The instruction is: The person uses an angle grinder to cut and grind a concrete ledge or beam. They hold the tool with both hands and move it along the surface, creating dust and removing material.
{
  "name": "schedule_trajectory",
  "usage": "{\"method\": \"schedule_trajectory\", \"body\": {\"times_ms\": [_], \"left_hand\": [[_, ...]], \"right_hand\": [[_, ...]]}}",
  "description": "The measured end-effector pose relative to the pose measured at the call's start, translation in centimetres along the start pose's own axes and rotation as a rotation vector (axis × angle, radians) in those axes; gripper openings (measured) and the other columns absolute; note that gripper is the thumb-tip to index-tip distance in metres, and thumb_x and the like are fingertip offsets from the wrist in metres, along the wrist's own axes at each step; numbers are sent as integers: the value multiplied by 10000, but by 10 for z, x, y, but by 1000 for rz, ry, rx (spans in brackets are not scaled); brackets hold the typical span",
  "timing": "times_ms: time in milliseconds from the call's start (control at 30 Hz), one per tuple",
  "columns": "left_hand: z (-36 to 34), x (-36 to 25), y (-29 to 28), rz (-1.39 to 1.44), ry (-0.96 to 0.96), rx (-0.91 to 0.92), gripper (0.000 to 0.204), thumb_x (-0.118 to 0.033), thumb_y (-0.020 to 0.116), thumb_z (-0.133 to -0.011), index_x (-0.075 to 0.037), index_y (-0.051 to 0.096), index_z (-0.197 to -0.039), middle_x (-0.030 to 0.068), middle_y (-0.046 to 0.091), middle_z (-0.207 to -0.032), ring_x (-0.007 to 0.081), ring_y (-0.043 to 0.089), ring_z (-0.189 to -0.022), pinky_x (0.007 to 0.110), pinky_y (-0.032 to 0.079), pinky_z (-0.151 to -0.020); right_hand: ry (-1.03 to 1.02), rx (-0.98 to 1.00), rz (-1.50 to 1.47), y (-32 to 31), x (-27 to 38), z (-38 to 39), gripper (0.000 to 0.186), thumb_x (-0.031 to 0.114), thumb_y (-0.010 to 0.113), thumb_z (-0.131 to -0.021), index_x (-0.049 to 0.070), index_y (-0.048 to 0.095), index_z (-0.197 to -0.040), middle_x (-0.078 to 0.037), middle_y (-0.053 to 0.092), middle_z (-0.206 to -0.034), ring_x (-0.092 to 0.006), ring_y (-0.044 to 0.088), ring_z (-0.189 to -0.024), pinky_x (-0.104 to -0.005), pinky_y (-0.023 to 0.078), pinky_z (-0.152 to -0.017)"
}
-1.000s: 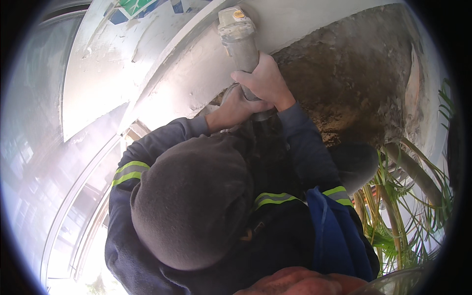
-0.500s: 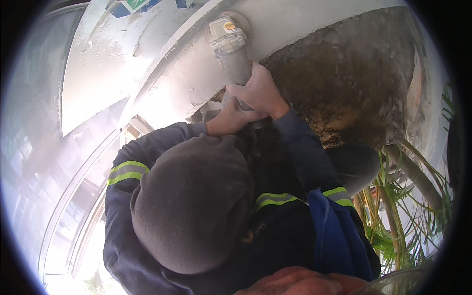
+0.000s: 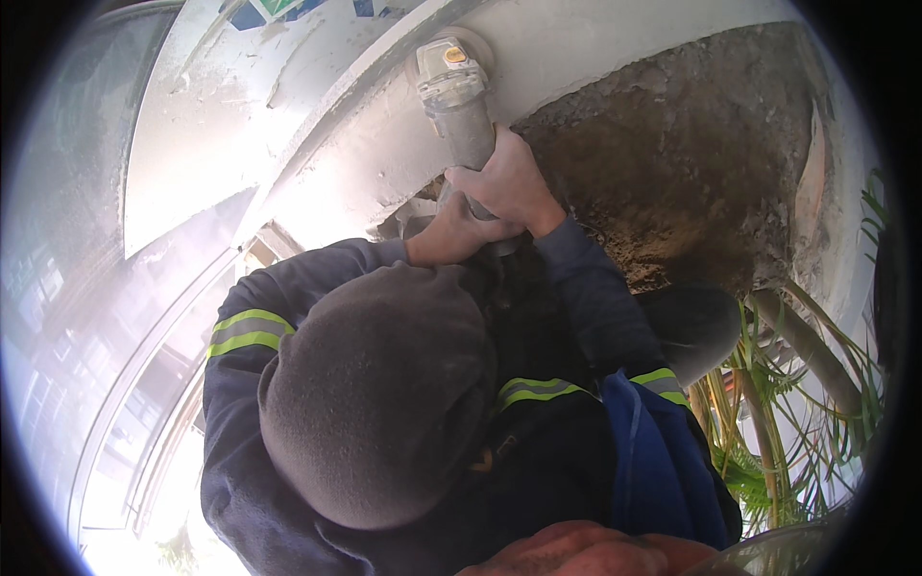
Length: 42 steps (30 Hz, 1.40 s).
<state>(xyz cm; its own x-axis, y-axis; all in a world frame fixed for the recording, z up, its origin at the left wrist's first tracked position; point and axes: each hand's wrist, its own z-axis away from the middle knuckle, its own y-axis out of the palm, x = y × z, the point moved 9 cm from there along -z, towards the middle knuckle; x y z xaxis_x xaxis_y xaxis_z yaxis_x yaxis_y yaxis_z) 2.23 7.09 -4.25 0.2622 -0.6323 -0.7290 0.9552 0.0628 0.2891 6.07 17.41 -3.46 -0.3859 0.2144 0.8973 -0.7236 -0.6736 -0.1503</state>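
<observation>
A dull grey metal-and-plastic grinder [image 3: 459, 101] meets smooth white plaster [image 3: 384, 163] at upper centre; rough, crumbly brown masonry [image 3: 691, 163] fills upper right. Matt knit cap [image 3: 379, 394], cloth sleeves below.

The grey angle grinder [image 3: 459, 106] has slid leftward and slightly down along the pale ledge [image 3: 365, 163] since a second ago, its head now sitting at the curved edge rather than up against the white wall [image 3: 615, 38] further right. The person's right hand [image 3: 506, 182] and left hand [image 3: 453, 233], both wrapped around the tool's body, have followed it the same way, so the right hand now lies lower and closer to the left one. The worker's grey hood [image 3: 379, 394] has shifted a little to the left and down in the view as well.
</observation>
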Motion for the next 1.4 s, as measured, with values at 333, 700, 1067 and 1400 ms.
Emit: {"method": "schedule_trajectory", "body": {"times_ms": [333,700,1067,1400], "left_hand": [[2,12,-4,-9,1,-28,698,-203,908,-784,6,532,-1334,109,645,-1244,218,637,-1182,370,542,-976],[-1,-7,2,68,40,-46,615,-172,889,-797,1,564,-1290,94,676,-1188,198,674,-1108,349,561,-933],[-18,-26,8,10,108,9,488,-198,857,-831,5,632,-1213,95,713,-1125,193,690,-1064,350,565,-904],[-24,-22,8,-15,52,11,529,-187,860,-856,7,584,-1264,94,696,-1171,195,682,-1094,358,567,-927]], "right_hand": [[6,35,3,2,6,4,614,213,817,-704,-188,567,-1095,-358,699,-1014,-449,737,-960,-472,587,-855],[41,13,47,-3,6,0,607,242,827,-689,-167,586,-1068,-345,700,-994,-443,734,-938,-470,582,-847],[24,-50,12,-21,4,-9,573,253,827,-702,-146,617,-1057,-323,709,-999,-425,733,-940,-477,578,-827],[15,-37,26,-28,12,-15,608,253,814,-703,-175,606,-1081,-340,703,-1006,-436,729,-950,-475,576,-845]]}}
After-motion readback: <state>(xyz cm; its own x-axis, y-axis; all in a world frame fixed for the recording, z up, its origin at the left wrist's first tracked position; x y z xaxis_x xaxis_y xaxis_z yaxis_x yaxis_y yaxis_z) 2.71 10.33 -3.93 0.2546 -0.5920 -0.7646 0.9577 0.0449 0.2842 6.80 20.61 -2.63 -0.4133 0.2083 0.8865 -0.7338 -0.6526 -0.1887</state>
